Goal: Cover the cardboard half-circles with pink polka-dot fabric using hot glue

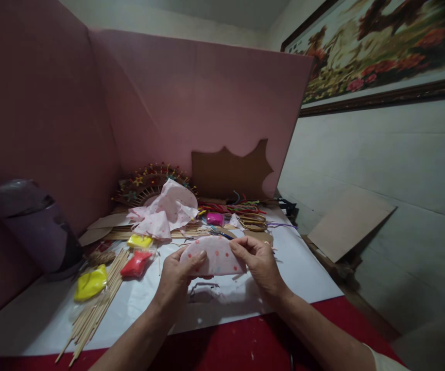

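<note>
Between my two hands is a half-round piece of pale pink fabric (217, 257) with small red flower spots, its curved edge upward. My left hand (178, 275) grips its left end, thumb lying over the front and fingers behind. At the upper right edge, my right hand (259, 260) pinches the fabric between thumb and fingertips. The piece is held above a white sheet (300, 273). Just behind it lie a pair of gold-handled scissors (253, 222) and a dark, thin tool (222, 234), partly hidden.
Left on the table are thin wooden sticks (102, 306), yellow packets (91, 283), a red packet (135, 264) and a purple bin (43, 232). Crumpled spotted fabric (168, 208) lies behind, near a magenta packet (215, 219). Cut brown cardboard (230, 172) leans against the pink panel (207, 98).
</note>
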